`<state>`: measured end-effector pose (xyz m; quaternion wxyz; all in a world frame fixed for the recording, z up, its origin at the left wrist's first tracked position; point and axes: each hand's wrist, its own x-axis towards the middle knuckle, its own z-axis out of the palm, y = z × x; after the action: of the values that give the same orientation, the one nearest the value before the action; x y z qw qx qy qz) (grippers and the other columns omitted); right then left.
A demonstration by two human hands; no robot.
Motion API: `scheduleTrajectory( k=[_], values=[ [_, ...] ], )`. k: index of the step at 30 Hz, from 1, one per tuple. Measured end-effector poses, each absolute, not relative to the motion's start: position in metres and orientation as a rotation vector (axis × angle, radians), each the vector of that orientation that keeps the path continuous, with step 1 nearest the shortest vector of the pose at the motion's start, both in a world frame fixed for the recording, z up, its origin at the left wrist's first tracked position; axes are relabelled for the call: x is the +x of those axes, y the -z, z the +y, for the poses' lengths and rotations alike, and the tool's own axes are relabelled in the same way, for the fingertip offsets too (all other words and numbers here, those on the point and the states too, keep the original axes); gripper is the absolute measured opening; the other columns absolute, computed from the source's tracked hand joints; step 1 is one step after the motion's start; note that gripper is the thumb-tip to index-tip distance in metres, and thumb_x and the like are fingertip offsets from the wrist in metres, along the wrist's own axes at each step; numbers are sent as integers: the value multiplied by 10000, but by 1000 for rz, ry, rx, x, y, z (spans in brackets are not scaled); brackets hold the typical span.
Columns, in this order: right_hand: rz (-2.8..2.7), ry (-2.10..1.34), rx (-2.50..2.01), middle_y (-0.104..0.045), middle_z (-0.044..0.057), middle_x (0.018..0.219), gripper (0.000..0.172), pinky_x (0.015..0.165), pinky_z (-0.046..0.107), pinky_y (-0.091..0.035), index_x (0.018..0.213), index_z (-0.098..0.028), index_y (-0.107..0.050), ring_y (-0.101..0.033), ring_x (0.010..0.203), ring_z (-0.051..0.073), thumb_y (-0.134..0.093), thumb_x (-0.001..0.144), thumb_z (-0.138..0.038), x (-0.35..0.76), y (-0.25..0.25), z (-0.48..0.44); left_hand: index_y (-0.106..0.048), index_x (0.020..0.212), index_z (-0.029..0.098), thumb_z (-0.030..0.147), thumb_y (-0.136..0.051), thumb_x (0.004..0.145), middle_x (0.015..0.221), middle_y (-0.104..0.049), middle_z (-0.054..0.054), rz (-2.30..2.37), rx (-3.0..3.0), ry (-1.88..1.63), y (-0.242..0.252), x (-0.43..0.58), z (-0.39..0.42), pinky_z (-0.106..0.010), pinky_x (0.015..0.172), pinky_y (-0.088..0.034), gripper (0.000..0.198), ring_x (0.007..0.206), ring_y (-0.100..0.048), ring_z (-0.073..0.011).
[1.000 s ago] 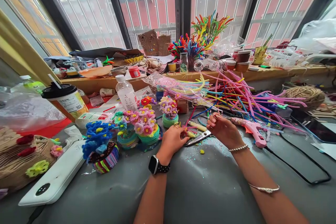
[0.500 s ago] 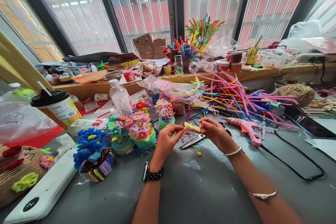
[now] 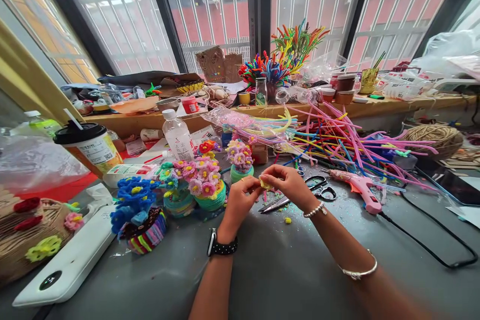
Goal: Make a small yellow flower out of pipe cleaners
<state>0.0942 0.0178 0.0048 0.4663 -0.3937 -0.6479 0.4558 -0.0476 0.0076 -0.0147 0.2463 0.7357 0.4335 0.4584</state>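
Note:
Between my two hands is a small pale yellow fuzzy piece, apparently pipe cleaner (image 3: 266,184), mostly covered by fingers. My left hand (image 3: 242,199) pinches its left end, and my right hand (image 3: 288,185) pinches it from above and the right. Black-handled scissors (image 3: 325,191) lie on the table under and beside my right hand, blades pointing left. A little yellow bit (image 3: 287,220) rests on the table below the hands. Left of my left hand stand small pots of fuzzy flowers: pink ones (image 3: 206,177), a pink bunch (image 3: 240,156) and blue ones (image 3: 135,197).
A pink glue gun (image 3: 360,187) with a black cord lies to the right. Behind it spreads a heap of pipe cleaners (image 3: 348,132). At left are a drink cup (image 3: 88,147), a water bottle (image 3: 177,135) and a white device (image 3: 71,260). A twine ball (image 3: 433,137) sits far right.
My right hand has moved left, close against my left hand; the yellow piece that stretched between them is now mostly hidden by fingers. The scissors' handles have come into view. The camera view has shifted slightly.

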Motion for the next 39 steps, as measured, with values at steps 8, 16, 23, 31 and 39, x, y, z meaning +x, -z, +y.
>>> scheduleTrajectory(
  k=[8,16,23,31,39],
  values=[
    [-1282,-1004,-1048,-504,-21,561,288,452,195,-358,662,-145,-553,-416,471,77,-542,680,-432,105,11,25,-591,735,155,237,-480,752,697,-580,-26,1407,2115,-1339,16,-46,6,-212,590,-391,139,644,-517,-116],
    [-1593,-892,-1057,-599,43,737,244,583,235,-416,780,-141,-607,-534,658,142,-534,706,-362,96,14,23,-592,792,172,216,-449,769,758,-596,-36,1447,2202,-1259,18,-45,8,-234,634,-403,152,726,-535,-141],
    [-1495,-780,-1154,-610,41,651,281,570,233,-401,661,-136,-603,-539,607,142,-506,720,-393,98,19,24,-602,770,169,221,-460,764,745,-616,-33,1522,2177,-1288,20,-47,8,-227,628,-398,151,703,-548,-135],
    [-1566,-570,-1359,-608,36,697,231,628,260,-389,666,-153,-616,-528,629,145,-476,720,-329,124,24,25,-572,720,158,309,-353,815,579,-592,-17,1868,2102,-1503,17,-46,0,-217,551,-341,282,538,-529,-112],
    [-1687,-515,-1372,-618,50,804,205,656,257,-404,777,-147,-607,-537,685,145,-420,712,-197,119,24,25,-519,641,167,305,-333,810,545,-556,-22,2010,2121,-1158,22,-45,5,-229,464,-255,286,500,-494,-125]
  ],
)
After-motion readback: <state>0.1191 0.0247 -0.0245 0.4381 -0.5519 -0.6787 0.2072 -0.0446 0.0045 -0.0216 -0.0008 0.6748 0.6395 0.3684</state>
